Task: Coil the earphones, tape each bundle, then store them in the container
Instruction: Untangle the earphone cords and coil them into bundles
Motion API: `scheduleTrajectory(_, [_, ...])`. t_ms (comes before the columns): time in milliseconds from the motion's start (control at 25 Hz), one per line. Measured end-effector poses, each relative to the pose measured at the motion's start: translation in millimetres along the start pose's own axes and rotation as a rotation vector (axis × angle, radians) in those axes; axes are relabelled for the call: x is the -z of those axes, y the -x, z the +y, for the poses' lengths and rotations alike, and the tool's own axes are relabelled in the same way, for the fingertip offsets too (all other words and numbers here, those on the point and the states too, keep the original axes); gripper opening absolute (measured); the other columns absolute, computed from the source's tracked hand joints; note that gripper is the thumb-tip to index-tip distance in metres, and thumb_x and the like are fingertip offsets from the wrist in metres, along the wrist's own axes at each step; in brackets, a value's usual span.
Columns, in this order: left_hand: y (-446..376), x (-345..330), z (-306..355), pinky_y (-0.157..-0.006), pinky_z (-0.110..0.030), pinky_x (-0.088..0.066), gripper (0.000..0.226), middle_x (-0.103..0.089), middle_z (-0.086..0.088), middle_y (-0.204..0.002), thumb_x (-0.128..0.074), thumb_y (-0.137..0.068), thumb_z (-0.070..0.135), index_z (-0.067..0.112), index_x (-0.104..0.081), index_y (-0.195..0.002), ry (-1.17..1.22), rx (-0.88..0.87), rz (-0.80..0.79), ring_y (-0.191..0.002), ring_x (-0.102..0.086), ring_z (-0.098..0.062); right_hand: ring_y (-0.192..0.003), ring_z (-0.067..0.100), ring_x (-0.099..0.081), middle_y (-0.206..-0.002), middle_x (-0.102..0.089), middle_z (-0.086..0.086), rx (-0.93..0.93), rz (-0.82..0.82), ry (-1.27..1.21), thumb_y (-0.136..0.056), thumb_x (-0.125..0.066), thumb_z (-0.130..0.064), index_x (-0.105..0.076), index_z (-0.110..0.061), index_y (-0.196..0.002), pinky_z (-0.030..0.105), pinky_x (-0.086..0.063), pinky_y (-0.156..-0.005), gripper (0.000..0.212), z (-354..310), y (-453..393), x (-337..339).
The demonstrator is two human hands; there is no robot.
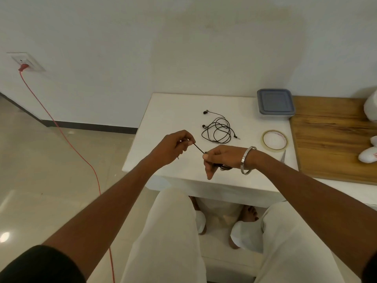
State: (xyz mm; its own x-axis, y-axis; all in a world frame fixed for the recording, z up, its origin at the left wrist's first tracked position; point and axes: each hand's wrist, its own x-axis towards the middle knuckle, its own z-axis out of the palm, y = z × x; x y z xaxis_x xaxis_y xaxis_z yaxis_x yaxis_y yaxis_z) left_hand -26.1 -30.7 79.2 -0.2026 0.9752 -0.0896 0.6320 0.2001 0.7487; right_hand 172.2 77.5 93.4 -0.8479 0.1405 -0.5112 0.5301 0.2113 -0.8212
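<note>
Two bare hands are seen raised above the near edge of a white bench (163, 111), with both forearms reaching forward from the bottom corners of the view. A short stretch of black earphone cable (198, 148) is held taut between them. The left hand (173, 147) is closed, its fingertips pinched on the cable's far end, the wrist bent inward. The right hand (221, 160), banded at the wrist by a steel bangle (247, 160), is closed on the other end, and a dark bundle of coiled cable (223, 167) is gripped beneath its fingers, with one finger pointed down. A second pair of black earphones (218, 129) is left lying loosely looped on the bench beyond the hands. A roll of clear tape (274, 139) is set just to its right, and a lidded plastic container (275, 104) is placed at the bench's far right corner, beside a wooden board (330, 137).
</note>
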Motion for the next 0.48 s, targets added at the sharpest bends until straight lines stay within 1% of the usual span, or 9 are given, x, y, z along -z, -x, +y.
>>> scheduleTrajectory(40, [0.5, -1.2, -3.6, -0.069, -0.029, -0.052, 0.013, -0.063, -0.006, -0.08, -0.05, -0.099, 0.023, 0.023, -0.064, -0.1, 0.013, 0.004, 0.023, -0.072, -0.06, -0.019, -0.095, 0.02, -0.069, -0.088, -0.072, 0.008, 0.011, -0.033, -0.135, -0.1, -0.036, -0.042, -0.056, -0.015, -0.078, 0.033, -0.046, -0.085, 0.04, -5.4, 1.2, -2.5])
scheduleTrajectory(120, [3.0, -4.5, -7.6, -0.07, -0.026, -0.051, 0.015, -0.063, -0.006, -0.078, -0.048, -0.1, 0.021, 0.02, -0.063, -0.099, 0.056, -0.011, 0.035, -0.07, -0.059, -0.013, -0.097, 0.029, -0.067, -0.086, -0.067, 0.011, 0.059, -0.079, -0.403, -0.1, -0.036, -0.042, -0.054, -0.015, -0.077, 0.051, -0.044, -0.092, 0.039, -14.1, -0.1, -5.9])
scheduleTrajectory(160, [5.2, -7.6, -8.5, -0.07, -0.026, -0.05, 0.017, -0.063, -0.008, -0.078, -0.047, -0.101, 0.02, 0.019, -0.063, -0.098, 0.082, -0.021, 0.031, -0.069, -0.058, -0.011, -0.097, 0.031, -0.066, -0.084, -0.065, 0.011, 0.094, -0.084, -0.517, -0.099, -0.037, -0.041, -0.054, -0.015, -0.076, 0.055, -0.043, -0.094, 0.039, -18.5, -1.1, -6.8])
scheduleTrajectory(200, [6.8, -11.3, -10.1, -0.072, -0.028, -0.05, 0.018, -0.064, -0.009, -0.078, -0.046, -0.101, 0.02, 0.02, -0.064, -0.097, 0.105, -0.02, 0.029, -0.071, -0.059, -0.014, -0.097, 0.032, -0.065, -0.083, -0.063, 0.01, 0.135, -0.079, -0.605, -0.099, -0.036, -0.041, -0.053, -0.014, -0.076, 0.058, -0.042, -0.095, 0.039, -22.9, -2.7, -6.8])
scheduleTrajectory(280, [8.4, -18.1, -12.1, -0.076, -0.039, -0.052, 0.021, -0.066, -0.007, -0.079, -0.048, -0.098, 0.019, 0.03, -0.065, -0.091, 0.158, -0.004, 0.031, -0.077, -0.062, -0.027, -0.096, 0.032, -0.063, -0.082, -0.062, 0.011, 0.23, -0.067, -0.729, -0.1, -0.034, -0.039, -0.051, -0.012, -0.077, 0.063, -0.042, -0.096, 0.039, -32.6, -4.3, -7.1])
scheduleTrajectory(320, [7.9, -20.8, -12.7, -0.075, -0.044, -0.052, 0.027, -0.066, -0.004, -0.078, -0.048, -0.097, 0.017, 0.036, -0.064, -0.085, 0.186, 0.016, 0.031, -0.077, -0.061, -0.03, -0.095, 0.033, -0.063, -0.081, -0.061, 0.011, 0.269, -0.057, -0.782, -0.1, -0.033, -0.038, -0.05, -0.011, -0.078, 0.065, -0.041, -0.097, 0.039, -36.5, -5.0, -7.2])
scheduleTrajectory(360, [7.8, -23.6, -12.6, -0.073, -0.044, -0.051, 0.033, -0.065, 0.0, -0.074, -0.048, -0.097, 0.014, 0.037, -0.063, -0.079, 0.206, 0.049, 0.035, -0.073, -0.061, -0.028, -0.093, 0.033, -0.063, -0.08, -0.061, 0.012, 0.295, -0.043, -0.831, -0.101, -0.033, -0.037, -0.05, -0.011, -0.078, 0.067, -0.038, -0.097, 0.039, -39.6, -5.8, -6.9])
scheduleTrajectory(400, [8.5, -26.9, -11.4, -0.071, -0.038, -0.05, 0.034, -0.064, 0.003, -0.072, -0.047, -0.097, 0.012, 0.035, -0.062, -0.076, 0.241, 0.08, 0.039, -0.07, -0.06, -0.02, -0.092, 0.033, -0.064, -0.08, -0.06, 0.012, 0.315, -0.03, -0.878, -0.101, -0.033, -0.037, -0.051, -0.011, -0.078, 0.069, -0.036, -0.098, 0.039, -42.3, -6.6, -6.6])
scheduleTrajectory(480, [10.7, -34.8, -7.7, -0.068, -0.022, -0.046, 0.03, -0.064, 0.002, -0.073, -0.043, -0.098, 0.008, 0.023, -0.064, -0.083, 0.295, 0.107, -0.004, -0.068, -0.059, -0.009, -0.092, 0.033, -0.064, -0.08, -0.06, 0.012, 0.354, 0.0, -0.967, -0.1, -0.033, -0.037, -0.052, -0.011, -0.079, 0.07, -0.033, -0.099, 0.039, -45.1, -8.1, -5.9])
